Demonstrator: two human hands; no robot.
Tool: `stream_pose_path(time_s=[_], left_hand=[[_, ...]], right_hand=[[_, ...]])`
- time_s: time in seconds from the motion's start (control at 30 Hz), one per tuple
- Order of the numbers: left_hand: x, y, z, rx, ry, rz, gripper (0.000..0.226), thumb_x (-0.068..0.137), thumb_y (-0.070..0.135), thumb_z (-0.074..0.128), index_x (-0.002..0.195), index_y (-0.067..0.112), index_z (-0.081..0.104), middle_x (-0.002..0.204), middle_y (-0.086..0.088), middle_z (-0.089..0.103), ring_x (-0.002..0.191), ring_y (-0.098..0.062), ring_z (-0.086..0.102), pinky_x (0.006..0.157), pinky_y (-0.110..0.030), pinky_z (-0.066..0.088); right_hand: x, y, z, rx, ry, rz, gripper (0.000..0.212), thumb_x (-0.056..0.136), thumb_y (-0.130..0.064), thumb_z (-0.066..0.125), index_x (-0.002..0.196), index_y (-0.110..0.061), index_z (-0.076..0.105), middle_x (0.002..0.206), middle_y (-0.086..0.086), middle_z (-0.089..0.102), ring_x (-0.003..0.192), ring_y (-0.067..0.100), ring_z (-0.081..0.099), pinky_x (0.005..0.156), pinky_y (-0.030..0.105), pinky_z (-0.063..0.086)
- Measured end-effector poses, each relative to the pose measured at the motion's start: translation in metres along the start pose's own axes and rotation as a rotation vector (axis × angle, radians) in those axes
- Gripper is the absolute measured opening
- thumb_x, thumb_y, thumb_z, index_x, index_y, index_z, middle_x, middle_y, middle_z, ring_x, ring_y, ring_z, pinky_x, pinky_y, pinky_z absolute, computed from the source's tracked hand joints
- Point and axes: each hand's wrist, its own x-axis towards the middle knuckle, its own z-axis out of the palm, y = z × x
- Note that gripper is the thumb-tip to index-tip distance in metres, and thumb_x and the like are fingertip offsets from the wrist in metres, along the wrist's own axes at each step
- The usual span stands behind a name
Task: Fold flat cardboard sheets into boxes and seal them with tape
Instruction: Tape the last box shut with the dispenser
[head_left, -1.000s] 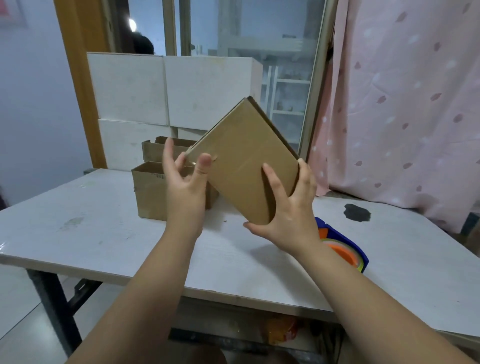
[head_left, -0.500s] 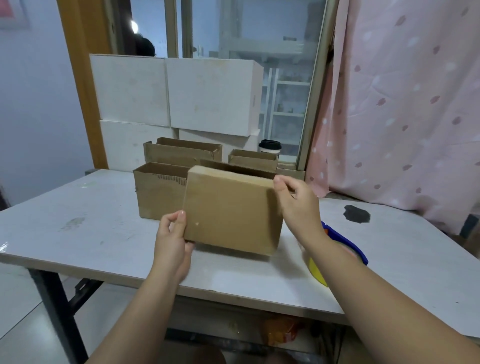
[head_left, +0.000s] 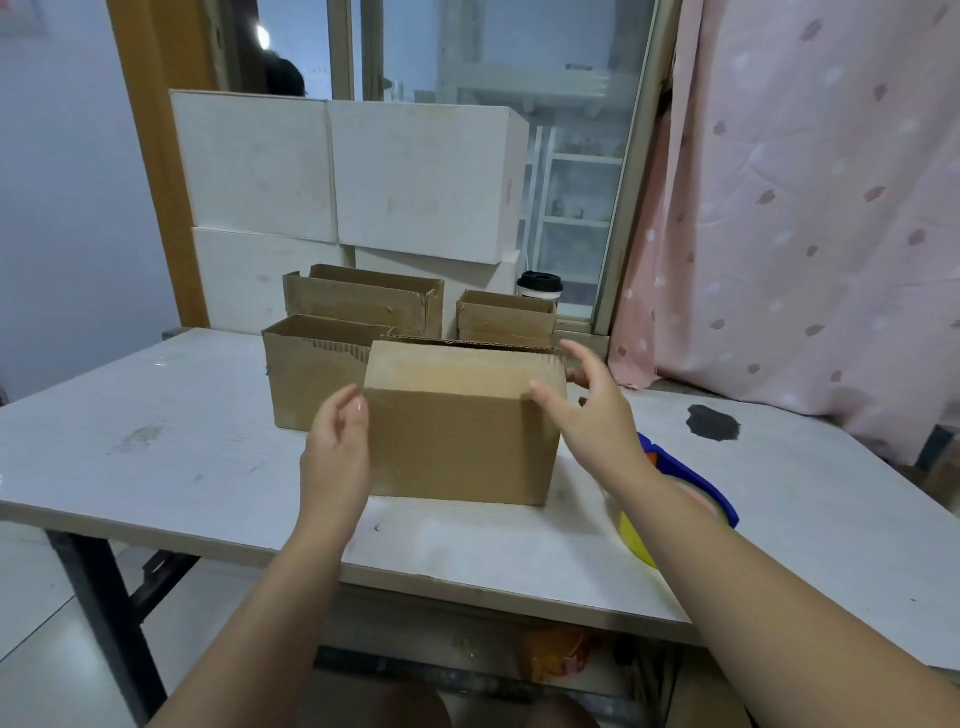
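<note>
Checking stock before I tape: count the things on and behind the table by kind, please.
Brown cardboard boxes: 4
White boxes: 4
Tape dispenser: 1
Lidded cup: 1
Total: 10

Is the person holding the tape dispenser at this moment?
No, the tape dispenser lies untouched on the table, while the left hand and right hand flank the front cardboard box.
</note>
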Motion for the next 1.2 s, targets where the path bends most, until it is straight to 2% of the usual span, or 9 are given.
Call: stream_pose_path(time_s=[0.13,0.27,0.43,0.57,0.7,0.87,1.03,1.13,1.2], left_hand=[[0.011,0.028,0.002,0.018,0.016,0.138,0.04,0.099,0.047,0.034,0.131,0.03,0.049,0.131,0.01,0.053,0.122,-0.01,0.047,0.104,-0.041,0.041],[0.02,0.047,0.001,0.074,-0.064,0.215,0.043,0.098,0.045,0.037,0.136,0.028,0.044,0.117,0.012,0.054,0.106,-0.004,0.05,0.092,-0.026,0.041],[0.022,0.052,-0.006,-0.293,-0.166,-0.037,0.061,0.095,0.052,0.028,0.067,0.012,0.063,0.093,-0.008,0.064,0.093,-0.022,0.06,0.087,-0.034,0.046],[0.03,0.066,-0.016,-0.016,-0.404,-0.055,0.039,0.098,0.028,0.047,0.07,0.006,0.063,0.108,-0.005,0.066,0.111,-0.018,0.057,0.102,-0.035,0.041],[0.032,0.087,-0.013,0.603,-0.587,0.09,0.016,0.097,0.023,0.05,0.102,0.02,0.065,0.123,0.003,0.055,0.113,-0.014,0.049,0.085,-0.028,0.04],[0.029,0.109,0.011,1.187,-0.766,0.191,0.045,0.101,0.014,0.028,0.14,0.032,0.041,0.151,-0.002,0.033,0.142,-0.024,0.018,0.113,-0.035,0.018],[0.029,0.106,0.018,1.115,-0.725,0.186,0.043,0.095,0.057,0.032,0.127,0.031,0.048,0.125,-0.004,0.055,0.112,-0.021,0.051,0.089,-0.032,0.04],[0.035,0.096,0.022,0.886,-0.557,0.238,0.039,0.094,0.055,0.039,0.118,0.025,0.037,0.096,-0.002,0.061,0.083,-0.015,0.056,0.068,-0.03,0.042],[0.038,0.088,0.027,0.724,-0.475,0.214,0.046,0.094,0.054,0.04,0.13,0.026,0.034,0.112,-0.003,0.06,0.095,-0.019,0.057,0.078,-0.032,0.043]], right_hand=[[0.009,-0.004,0.0,0.458,0.058,0.238,0.029,0.099,-0.038,0.044,0.113,-0.025,0.066,0.1,-0.008,0.065,0.097,0.011,0.058,0.087,0.027,0.04],[0.014,-0.009,-0.01,0.72,-0.085,0.442,0.047,0.1,-0.045,0.04,0.077,-0.018,0.071,0.08,0.001,0.065,0.084,0.016,0.058,0.083,0.038,0.044],[0.018,-0.013,-0.022,0.571,-0.19,0.411,0.047,0.094,-0.035,0.057,0.051,-0.016,0.054,0.072,0.001,0.056,0.073,0.012,0.056,0.071,0.03,0.043],[0.018,-0.025,-0.027,0.064,-0.49,0.162,0.006,0.085,-0.024,0.07,0.087,-0.019,0.072,0.077,-0.006,0.059,0.075,0.007,0.052,0.069,0.024,0.038],[0.021,-0.042,-0.028,-0.253,-0.681,0.062,0.027,0.092,-0.032,0.062,0.118,-0.035,0.066,0.081,-0.015,0.055,0.072,-0.004,0.051,0.057,0.008,0.037],[0.02,-0.049,-0.009,-0.765,-0.702,0.034,0.04,0.099,-0.052,0.03,0.125,-0.039,0.058,0.119,0.005,0.039,0.122,0.025,0.029,0.105,0.039,0.027],[0.014,-0.041,-0.007,-0.636,-0.552,0.135,0.037,0.095,-0.055,0.041,0.111,-0.026,0.057,0.151,0.008,0.012,0.136,0.027,0.029,0.097,0.036,0.033],[0.019,-0.029,-0.01,-0.494,-0.34,0.11,0.024,0.092,-0.038,0.055,0.106,-0.021,0.045,0.129,0.008,0.034,0.085,0.018,0.052,0.065,0.025,0.038],[0.025,-0.022,-0.013,-0.408,-0.232,0.132,0.018,0.09,-0.018,0.052,0.103,-0.02,0.041,0.113,0.008,0.041,0.07,0.015,0.046,0.054,0.025,0.031]])
